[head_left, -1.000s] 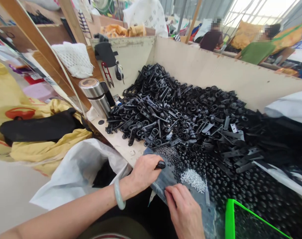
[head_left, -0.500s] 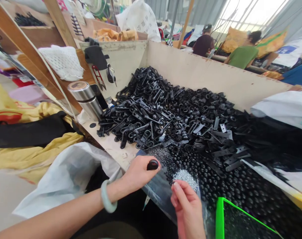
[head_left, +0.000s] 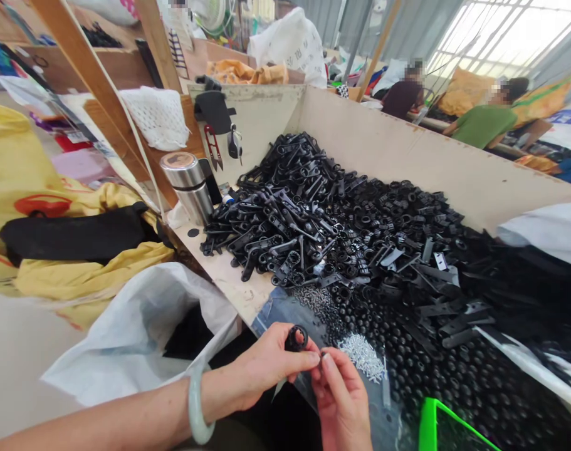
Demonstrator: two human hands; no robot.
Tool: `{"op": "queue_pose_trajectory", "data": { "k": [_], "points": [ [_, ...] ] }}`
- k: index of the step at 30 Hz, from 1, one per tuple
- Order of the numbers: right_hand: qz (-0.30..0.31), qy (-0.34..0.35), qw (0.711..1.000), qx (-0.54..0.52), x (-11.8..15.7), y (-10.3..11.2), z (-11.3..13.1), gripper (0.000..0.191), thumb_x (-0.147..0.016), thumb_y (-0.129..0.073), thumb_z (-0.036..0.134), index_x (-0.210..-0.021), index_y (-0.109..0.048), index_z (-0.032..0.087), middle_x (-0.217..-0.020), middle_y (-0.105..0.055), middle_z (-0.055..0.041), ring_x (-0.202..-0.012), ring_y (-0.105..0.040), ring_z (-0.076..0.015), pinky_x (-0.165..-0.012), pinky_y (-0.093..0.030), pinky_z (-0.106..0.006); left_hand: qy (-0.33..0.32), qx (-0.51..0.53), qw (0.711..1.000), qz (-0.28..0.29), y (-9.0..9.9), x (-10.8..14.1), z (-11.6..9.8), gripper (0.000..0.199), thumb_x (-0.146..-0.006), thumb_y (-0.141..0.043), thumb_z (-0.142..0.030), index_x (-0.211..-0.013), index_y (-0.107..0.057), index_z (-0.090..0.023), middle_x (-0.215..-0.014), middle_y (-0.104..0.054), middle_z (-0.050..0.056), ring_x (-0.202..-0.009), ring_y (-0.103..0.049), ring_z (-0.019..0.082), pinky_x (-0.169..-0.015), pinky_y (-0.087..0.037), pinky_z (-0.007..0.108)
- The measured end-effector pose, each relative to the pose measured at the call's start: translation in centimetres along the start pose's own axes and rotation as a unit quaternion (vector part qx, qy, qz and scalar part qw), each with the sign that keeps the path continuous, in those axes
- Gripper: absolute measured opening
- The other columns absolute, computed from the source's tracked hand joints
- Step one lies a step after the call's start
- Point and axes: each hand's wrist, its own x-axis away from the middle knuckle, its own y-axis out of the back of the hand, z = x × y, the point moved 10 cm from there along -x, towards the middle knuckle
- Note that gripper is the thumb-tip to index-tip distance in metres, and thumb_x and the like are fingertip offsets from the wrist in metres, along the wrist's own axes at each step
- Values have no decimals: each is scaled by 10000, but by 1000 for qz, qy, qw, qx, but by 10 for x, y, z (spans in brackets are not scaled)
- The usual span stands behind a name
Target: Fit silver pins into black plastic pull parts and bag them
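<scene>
My left hand (head_left: 271, 360), with a pale bangle (head_left: 199, 401) at the wrist, is closed round a black plastic ring-ended part (head_left: 296, 338); its ring shows above the fingers, the rest is hidden in the palm. Close against it, my right hand (head_left: 340, 391) pinches a tiny dark piece (head_left: 321, 358), too small to name. The fingertips of both hands meet at that piece. Just beyond lie a heap of silver screws (head_left: 363, 357), a spread of black balls (head_left: 426, 369) and a patch of small metal bits (head_left: 314, 299).
A big pile of black plastic parts (head_left: 285, 225) fills the bench, bounded by a pale board wall (head_left: 383, 134). At left stands a steel flask (head_left: 187, 188). A green-rimmed tray (head_left: 429, 423) lies at lower right. An open white sack (head_left: 139, 326) hangs below the bench edge. Two people sit beyond.
My hands have come together from apart. The ring of the black part has turned so its toothed opening shows. The view has shifted, moving the scene rightward.
</scene>
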Motion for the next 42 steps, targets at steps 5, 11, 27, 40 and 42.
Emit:
{"op": "queue_pose_trajectory", "data": {
  "k": [5,11,27,40,42],
  "points": [
    [10,39,998,44,1,-4,5,332,-664,-929,434,-849,-760,217,-716,-708,-12,-567,-554,-67,-526,-448,-147,2,0,1000,0,5,3,1,203,-780,-748,-316,-806,-678,-128,-666,-686,16,-582,-500,98,-552,-348,226],
    [35,89,991,98,3,-9,14,281,-738,-874,442,-857,-763,213,-742,-696,-22,-593,-572,-90,-553,-486,-182,1,15,1000,13,5,5,4,220,-773,-744,-333,-794,-670,-126,-651,-678,25,-608,-563,123,-545,-350,231],
    [105,283,869,391,20,-27,56,150,-880,-723,319,-982,-790,232,-931,-747,-75,-803,-704,-201,-725,-575,-267,-49,-153,987,8,14,-2,-3,123,-777,-648,-254,-721,-699,-157,-667,-694,-6,-661,-615,139,-637,-439,231],
    [43,237,927,288,11,-16,48,237,-867,-734,431,-844,-788,201,-727,-689,-38,-653,-614,-159,-630,-530,-253,-40,-113,993,2,11,-2,-7,172,-813,-686,-309,-772,-713,-144,-684,-699,5,-629,-564,117,-593,-395,219],
    [33,257,918,299,15,-18,51,225,-874,-727,419,-858,-796,205,-730,-691,-38,-624,-593,-152,-625,-528,-261,-29,-99,995,-5,12,-2,-5,186,-808,-699,-326,-781,-709,-142,-672,-691,4,-610,-545,114,-565,-370,217]
  ]
}}
